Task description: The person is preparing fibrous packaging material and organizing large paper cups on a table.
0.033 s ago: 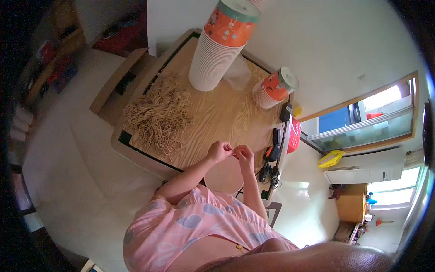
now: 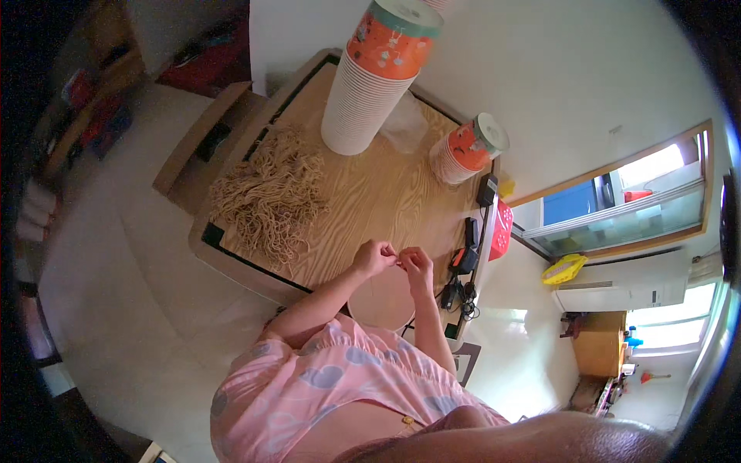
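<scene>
My left hand (image 2: 376, 258) and my right hand (image 2: 417, 266) meet at the fingertips over the near edge of the wood-grain table (image 2: 386, 212). Both are closed in a pinch, and whatever lies between the fingers is too small to make out. Just below them is a round, pale pinkish surface (image 2: 381, 301), partly covered by my right forearm. Left of my hands, a loose heap of tan strings (image 2: 274, 197) spreads over the table.
A tall stack of white paper cups (image 2: 363, 104) with an orange and green top stands at the far side, beside a crumpled clear plastic bag (image 2: 405, 123). A shorter cup stack (image 2: 467, 150) is farther right. Black adapters and cables (image 2: 461, 293) line the right edge. An open cardboard box (image 2: 204, 150) adjoins the left.
</scene>
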Motion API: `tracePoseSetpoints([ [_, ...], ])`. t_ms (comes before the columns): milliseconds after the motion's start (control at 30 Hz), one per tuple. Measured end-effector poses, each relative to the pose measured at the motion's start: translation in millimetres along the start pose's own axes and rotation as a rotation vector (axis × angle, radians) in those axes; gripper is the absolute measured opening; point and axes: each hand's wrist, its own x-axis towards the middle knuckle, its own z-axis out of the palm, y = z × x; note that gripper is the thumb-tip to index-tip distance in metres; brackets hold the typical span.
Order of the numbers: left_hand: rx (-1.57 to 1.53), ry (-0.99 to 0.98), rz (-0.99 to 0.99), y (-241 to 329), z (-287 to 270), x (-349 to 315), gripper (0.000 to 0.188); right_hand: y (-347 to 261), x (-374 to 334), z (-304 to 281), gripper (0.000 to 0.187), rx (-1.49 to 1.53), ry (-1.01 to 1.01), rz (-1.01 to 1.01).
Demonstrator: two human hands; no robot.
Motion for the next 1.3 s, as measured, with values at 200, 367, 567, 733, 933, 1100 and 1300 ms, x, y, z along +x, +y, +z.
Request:
tracePoseSetpoints([
  [200, 0.073, 0.026, -0.006, 5.4, -0.2, -0.5, 0.013, 1.6, 1.8, -4.0, 0.008, 0.007, 0.007, 0.037],
  [367, -0.395, -0.052, -0.07, -18.9, 6.7, 10.7, 0.011, 5.7, 3.4, -3.7, 0.011, -0.049, -0.035, 0.041],
  [567, -0.095, -0.003, -0.046, 0.9, -0.3, 4.6, 0.013, 10.9, 6.2, -6.3, 0.01, -0.043, -0.006, 0.035],
  [733, -0.051, 0.019, 0.015, -9.8, 2.8, 5.4, 0.014, 9.2, 6.6, -6.3, 0.012, -0.012, -0.018, 0.07],
  [933, 0.072, 0.043, 0.0, 7.0, -0.1, -0.3, 0.013, 13.9, 7.4, -12.8, 0.014, -0.028, -0.026, 0.074],
  [1100, 0.031, 0.065, 0.019, 3.5, 0.2, 0.6, 0.011, 12.6, 7.3, -11.3, 0.014, -0.038, -0.022, 0.081],
  [1300, 0.018, 0.078, 0.02, 3.9, -0.6, -0.1, 0.012, 8.8, 6.0, -9.2, 0.013, -0.035, 0.016, 0.131],
])
